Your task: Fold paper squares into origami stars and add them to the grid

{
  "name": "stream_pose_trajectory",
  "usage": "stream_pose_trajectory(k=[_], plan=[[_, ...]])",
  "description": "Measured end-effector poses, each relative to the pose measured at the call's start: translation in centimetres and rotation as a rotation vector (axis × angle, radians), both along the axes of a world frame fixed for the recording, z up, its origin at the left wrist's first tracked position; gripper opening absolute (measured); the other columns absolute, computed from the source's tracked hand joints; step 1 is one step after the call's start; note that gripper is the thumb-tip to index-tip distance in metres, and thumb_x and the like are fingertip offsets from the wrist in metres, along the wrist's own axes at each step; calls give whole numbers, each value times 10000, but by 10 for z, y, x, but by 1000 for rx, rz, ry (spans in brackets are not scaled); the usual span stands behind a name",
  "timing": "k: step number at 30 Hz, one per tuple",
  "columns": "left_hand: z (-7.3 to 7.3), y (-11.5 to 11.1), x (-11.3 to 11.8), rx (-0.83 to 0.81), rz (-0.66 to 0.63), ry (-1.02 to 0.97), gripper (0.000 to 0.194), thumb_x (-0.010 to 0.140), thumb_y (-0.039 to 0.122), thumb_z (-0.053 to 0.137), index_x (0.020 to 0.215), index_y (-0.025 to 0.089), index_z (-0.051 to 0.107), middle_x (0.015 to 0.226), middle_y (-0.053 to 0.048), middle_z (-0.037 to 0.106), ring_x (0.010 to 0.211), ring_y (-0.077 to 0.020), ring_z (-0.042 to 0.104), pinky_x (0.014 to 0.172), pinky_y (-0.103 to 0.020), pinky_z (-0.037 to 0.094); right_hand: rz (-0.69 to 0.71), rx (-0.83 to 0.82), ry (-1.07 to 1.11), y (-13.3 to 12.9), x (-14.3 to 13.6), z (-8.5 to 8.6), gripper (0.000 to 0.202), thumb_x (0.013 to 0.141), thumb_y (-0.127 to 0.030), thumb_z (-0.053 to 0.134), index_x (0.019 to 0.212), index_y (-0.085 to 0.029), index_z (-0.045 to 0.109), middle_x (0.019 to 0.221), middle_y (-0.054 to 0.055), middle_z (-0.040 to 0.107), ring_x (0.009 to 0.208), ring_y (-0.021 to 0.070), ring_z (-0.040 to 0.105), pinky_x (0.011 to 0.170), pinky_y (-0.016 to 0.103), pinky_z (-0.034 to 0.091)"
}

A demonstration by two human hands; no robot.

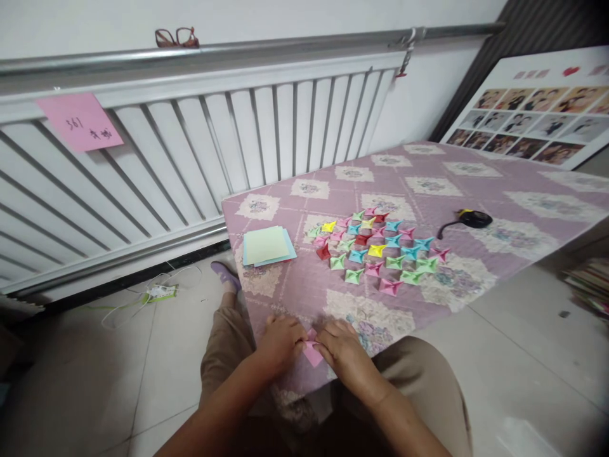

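Observation:
A small folded piece of pink paper (313, 355) lies on the tablecloth close to the table's near edge. My left hand (281, 339) closes on its left side, thumb and fingers pressed together at the paper. From the right, my right hand (340, 343) grips the same paper, its fingers curled over the top and partly hiding it. Farther out stand several folded paper shapes (377, 251) in rows, in green, blue, pink, yellow and red. To the left of them is a stack of square paper sheets (267, 246) with a pale green one on top.
A black object with a curved handle (476, 219) lies right of the paper shapes. Beyond the table is a white radiator (238, 130), with a pink note (80, 122) on it and glasses (177, 38) on the pipe above. A power strip (160, 292) sits on the floor.

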State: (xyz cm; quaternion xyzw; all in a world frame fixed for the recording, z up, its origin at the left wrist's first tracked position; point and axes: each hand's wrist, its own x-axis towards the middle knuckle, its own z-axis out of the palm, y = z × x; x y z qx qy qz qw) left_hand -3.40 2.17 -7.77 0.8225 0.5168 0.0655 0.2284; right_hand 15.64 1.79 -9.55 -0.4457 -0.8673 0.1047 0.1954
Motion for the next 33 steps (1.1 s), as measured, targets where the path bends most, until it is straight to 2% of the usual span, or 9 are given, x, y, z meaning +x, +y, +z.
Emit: stream_pose_trajectory(k=[4, 7, 10, 14, 18, 24, 33], plan=[[-1, -5, 0, 25, -6, 15, 154, 908, 205, 481, 888, 228, 632, 960, -17, 609, 954, -200, 508, 841, -374, 284, 51, 17, 57, -1, 8, -3, 118, 875, -219, 565, 765, -190, 594, 754, 32, 582, 744, 184, 515, 716, 319, 398], [-7, -8, -1, 44, -29, 30, 158, 914, 196, 477, 885, 219, 630, 942, -22, 600, 936, -197, 504, 855, -375, 284, 69, 80, 46, -5, 11, -4, 231, 923, -223, 474, 717, -189, 571, 711, 28, 552, 699, 171, 492, 678, 306, 396], [-14, -12, -4, 138, -83, 56, 145, 920, 205, 481, 904, 223, 624, 933, -25, 586, 901, -190, 493, 855, -370, 283, 69, 128, 14, -9, 10, -2, 300, 947, -240, 425, 684, -191, 560, 700, 27, 535, 682, 165, 476, 648, 295, 388], [-19, -17, -8, 287, -156, 102, 149, 936, 220, 470, 896, 229, 613, 890, -17, 574, 867, -187, 478, 840, -370, 283, 84, 149, -29, -13, 9, 3, 280, 953, -219, 412, 733, -195, 584, 721, 23, 544, 701, 164, 477, 662, 298, 390], [-16, -21, -11, 359, -210, 156, 160, 946, 231, 453, 886, 219, 600, 864, -19, 566, 844, -187, 470, 816, -366, 287, 117, 163, -69, -16, 11, 6, 220, 940, -192, 448, 778, -197, 596, 746, 19, 561, 720, 160, 486, 668, 290, 389], [-16, -23, -11, 378, -195, 141, 152, 948, 219, 450, 896, 217, 593, 855, -16, 573, 829, -181, 477, 819, -370, 282, 131, 170, -113, -19, 13, 6, 142, 922, -165, 477, 867, -188, 606, 769, 19, 577, 737, 162, 491, 687, 296, 392], [-16, -24, -9, 390, -181, 131, 147, 946, 206, 449, 912, 216, 591, 843, -13, 577, 825, -185, 499, 812, -375, 306, 139, 198, -120, -21, 11, 10, 175, 933, -162, 447, 935, -188, 620, 785, 29, 605, 756, 171, 509, 708, 309, 411]])
